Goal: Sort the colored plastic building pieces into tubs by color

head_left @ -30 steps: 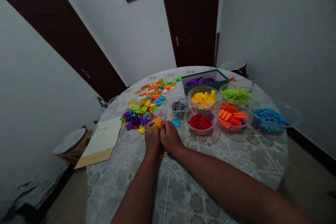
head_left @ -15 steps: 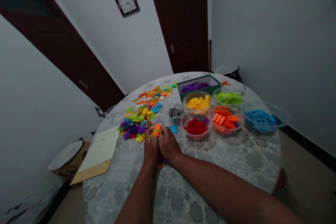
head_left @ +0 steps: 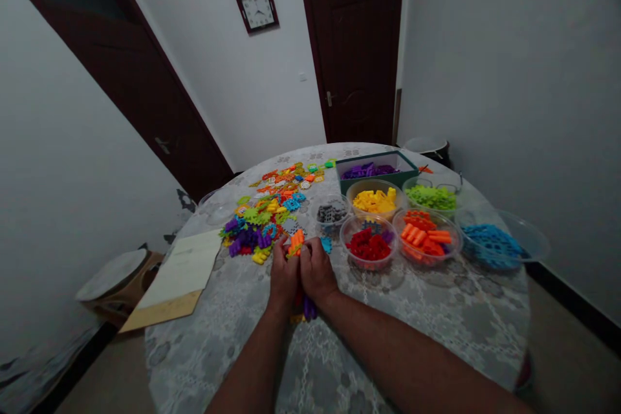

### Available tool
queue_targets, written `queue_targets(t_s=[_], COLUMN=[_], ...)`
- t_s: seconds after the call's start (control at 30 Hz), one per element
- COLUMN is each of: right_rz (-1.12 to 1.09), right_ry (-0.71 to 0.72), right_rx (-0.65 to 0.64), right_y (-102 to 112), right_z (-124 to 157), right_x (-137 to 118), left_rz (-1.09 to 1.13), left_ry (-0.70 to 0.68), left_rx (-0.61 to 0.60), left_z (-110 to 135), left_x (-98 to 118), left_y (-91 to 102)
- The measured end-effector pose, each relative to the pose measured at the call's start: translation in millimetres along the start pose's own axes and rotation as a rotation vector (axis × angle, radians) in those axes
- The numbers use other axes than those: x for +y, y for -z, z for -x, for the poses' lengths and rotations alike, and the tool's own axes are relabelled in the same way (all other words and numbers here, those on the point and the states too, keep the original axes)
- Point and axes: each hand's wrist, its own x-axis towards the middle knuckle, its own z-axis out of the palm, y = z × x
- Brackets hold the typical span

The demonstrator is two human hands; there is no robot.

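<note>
My left hand [head_left: 283,277] and my right hand [head_left: 317,273] are closed side by side, above the near middle of the table. Between their fingertips sticks up an orange plastic building piece [head_left: 296,242], with a bit of yellow-green at its base. Purple building pieces [head_left: 309,308] and some yellow show below, between my wrists. Whether these join the orange piece is hidden by the hands. Just beyond my left hand lies a mixed heap of building pieces [head_left: 253,233]. A flat blue piece [head_left: 326,245] is close behind my right hand.
To the right stand tubs of red [head_left: 369,246], orange [head_left: 427,239], yellow [head_left: 373,202], grey [head_left: 332,212], green [head_left: 431,197] and blue pieces [head_left: 492,246]. Behind them is a box [head_left: 410,174] of purple pieces. Papers [head_left: 182,272] overhang the left table edge.
The view has shifted, so the room sits further right and lower. The orange piece now stands more upright between my fingers, and more purple shows between my wrists.
</note>
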Motion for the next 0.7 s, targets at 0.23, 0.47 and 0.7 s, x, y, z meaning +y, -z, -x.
queue_targets(t_s=[0.23,0.47,0.7], right_rz=[-0.008,-0.041,-0.073], right_ry=[-0.011,-0.059,-0.068], right_rx=[-0.01,-0.029,-0.093], right_y=[3.3,11.4,19.2], right_z=[0.0,0.6,3.5], right_x=[0.0,-3.3,-3.0], left_rz=[0.07,0.114,0.095], left_ry=[-0.023,0.002,0.019], left_rx=[-0.078,-0.165,-0.164], left_z=[-1.5,-0.6,4.2], left_x=[-5.4,-6.1,-4.1], left_y=[2.5,5.0,4.6])
